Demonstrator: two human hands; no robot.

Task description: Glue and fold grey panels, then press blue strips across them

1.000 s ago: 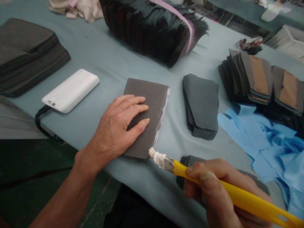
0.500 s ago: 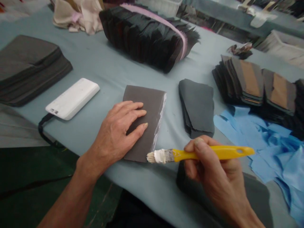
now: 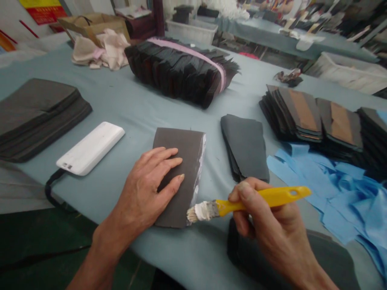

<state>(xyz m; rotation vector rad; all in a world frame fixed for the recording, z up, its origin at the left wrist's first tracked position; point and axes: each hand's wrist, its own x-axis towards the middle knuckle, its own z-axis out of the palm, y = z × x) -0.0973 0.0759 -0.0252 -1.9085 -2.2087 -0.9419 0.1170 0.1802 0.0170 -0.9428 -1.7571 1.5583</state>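
My left hand (image 3: 151,185) lies flat with fingers spread on a dark grey-brown rectangular piece (image 3: 178,145), pressing it to the table. White paste runs in a streaky band along the right edge of that piece. My right hand (image 3: 269,225) is closed round the yellow handle of a paintbrush (image 3: 229,206). The brush's bristles, coated in white, touch the lower right corner of the piece. Right of it lies a small stack of dark grey pieces (image 3: 246,145). Another dark piece (image 3: 329,257) is partly hidden under my right hand.
A white power bank (image 3: 90,149) with a black cable lies left, near a dark stack (image 3: 39,117). Behind is a dark bundle (image 3: 178,76) tied with a pink band. At right are banded stacks (image 3: 302,112) and blue scraps (image 3: 326,185) on the table (image 3: 136,106).
The view has tilted up, so things on the table sit lower and more of the room shows. The brush stays by the lower right corner, its handle tilted slightly more.
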